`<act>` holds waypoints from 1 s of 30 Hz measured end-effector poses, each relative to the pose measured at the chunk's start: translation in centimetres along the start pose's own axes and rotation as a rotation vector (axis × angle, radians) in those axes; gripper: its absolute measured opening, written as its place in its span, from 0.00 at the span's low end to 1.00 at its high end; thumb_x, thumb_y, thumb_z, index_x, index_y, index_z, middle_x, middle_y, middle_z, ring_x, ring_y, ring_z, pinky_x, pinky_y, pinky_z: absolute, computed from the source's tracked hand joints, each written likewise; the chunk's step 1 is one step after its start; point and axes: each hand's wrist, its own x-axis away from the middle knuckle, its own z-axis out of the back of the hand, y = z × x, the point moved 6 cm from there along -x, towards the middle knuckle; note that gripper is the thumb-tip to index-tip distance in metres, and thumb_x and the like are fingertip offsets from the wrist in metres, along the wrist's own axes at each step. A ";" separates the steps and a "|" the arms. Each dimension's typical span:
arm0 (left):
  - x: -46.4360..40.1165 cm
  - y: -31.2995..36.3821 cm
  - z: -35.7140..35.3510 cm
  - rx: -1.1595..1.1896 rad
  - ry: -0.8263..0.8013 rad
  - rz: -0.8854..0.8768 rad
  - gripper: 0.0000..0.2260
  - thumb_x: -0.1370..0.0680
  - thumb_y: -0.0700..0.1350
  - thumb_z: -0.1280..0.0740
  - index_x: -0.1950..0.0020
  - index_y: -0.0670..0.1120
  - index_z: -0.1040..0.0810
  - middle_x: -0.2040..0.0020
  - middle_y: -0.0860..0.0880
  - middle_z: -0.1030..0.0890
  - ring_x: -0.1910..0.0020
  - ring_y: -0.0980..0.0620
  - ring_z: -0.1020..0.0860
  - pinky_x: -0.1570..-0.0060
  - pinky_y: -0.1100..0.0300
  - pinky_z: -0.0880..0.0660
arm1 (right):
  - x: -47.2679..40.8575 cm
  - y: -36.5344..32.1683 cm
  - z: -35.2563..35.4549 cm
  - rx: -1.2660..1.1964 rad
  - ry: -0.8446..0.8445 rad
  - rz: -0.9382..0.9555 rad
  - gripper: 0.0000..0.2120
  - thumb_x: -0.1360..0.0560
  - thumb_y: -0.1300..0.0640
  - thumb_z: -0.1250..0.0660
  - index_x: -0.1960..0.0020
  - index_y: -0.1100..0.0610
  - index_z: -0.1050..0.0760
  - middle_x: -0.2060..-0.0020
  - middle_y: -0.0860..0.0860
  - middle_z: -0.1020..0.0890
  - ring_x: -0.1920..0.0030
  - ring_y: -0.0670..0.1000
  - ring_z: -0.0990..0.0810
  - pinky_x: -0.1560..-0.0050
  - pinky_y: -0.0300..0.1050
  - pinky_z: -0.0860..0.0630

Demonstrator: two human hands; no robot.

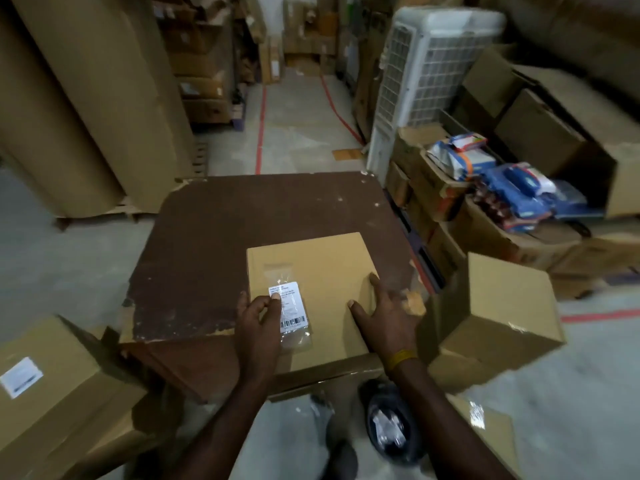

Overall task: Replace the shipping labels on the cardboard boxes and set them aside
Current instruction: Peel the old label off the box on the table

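The brown worn table [214,237] carries one flat cardboard box [322,282], which lies at its near right part and reaches a little over the near edge. On the top of this box, close to its left edge, is the shipping label [289,308] inside a clear plastic pouch. Its long axis runs from far to near, almost parallel to the left edge of the box, and the barcode end points toward the person.

I judge that this box is in the middle of its label step: above the pouch a pale rectangular mark is visible, maybe the place of a removed label, but I cannot be sure. The box is not set aside yet. A box with a white label [20,377] stands low at the left, and another box [498,306] without a visible label at the right.

The left hand [259,317] pinches the left edge of the label with thumb and finger. The right hand [381,313] lies flat with spread fingers on the right edge of the box and steadies it.
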 end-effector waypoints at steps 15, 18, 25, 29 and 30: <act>17.3 -2.4 -10.3 0.000 -0.554 -0.033 0.10 0.29 0.63 0.35 0.60 0.59 0.20 0.41 0.50 0.21 0.50 0.48 0.18 0.47 0.46 0.21 | 21.0 19.6 5.0 -0.065 0.344 -0.515 0.31 0.24 0.37 0.36 0.23 0.40 0.40 0.31 0.53 0.30 0.38 0.56 0.23 0.45 0.55 0.22; 20.6 -3.3 -13.2 -0.026 -0.636 0.013 0.11 0.22 0.49 0.30 0.65 0.51 0.21 0.39 0.50 0.22 0.51 0.48 0.18 0.47 0.47 0.21 | 23.3 23.7 5.1 -0.087 0.349 -0.574 0.32 0.24 0.36 0.36 0.23 0.40 0.40 0.31 0.53 0.30 0.39 0.56 0.23 0.45 0.56 0.22; 26.9 -7.3 -23.7 -0.161 -0.759 0.033 0.15 0.28 0.64 0.35 0.61 0.54 0.19 0.31 0.56 0.26 0.43 0.52 0.20 0.42 0.48 0.23 | 24.4 34.8 6.0 -0.144 0.323 -0.664 0.35 0.28 0.36 0.31 0.24 0.41 0.38 0.32 0.53 0.31 0.38 0.56 0.25 0.46 0.55 0.22; 30.4 -8.6 -31.0 -0.220 -0.816 0.033 0.08 0.21 0.45 0.30 0.60 0.45 0.18 0.34 0.54 0.25 0.46 0.53 0.22 0.46 0.57 0.26 | 22.8 42.9 6.2 -0.147 0.261 -0.697 0.37 0.30 0.35 0.30 0.25 0.41 0.38 0.34 0.54 0.32 0.37 0.58 0.27 0.46 0.56 0.22; 31.0 -9.1 -33.0 -0.219 -0.812 0.034 0.07 0.21 0.41 0.30 0.59 0.42 0.18 0.35 0.53 0.24 0.49 0.54 0.22 0.48 0.59 0.27 | 22.2 45.0 6.0 -0.156 0.251 -0.708 0.37 0.31 0.35 0.29 0.25 0.41 0.37 0.34 0.54 0.32 0.37 0.59 0.27 0.46 0.57 0.22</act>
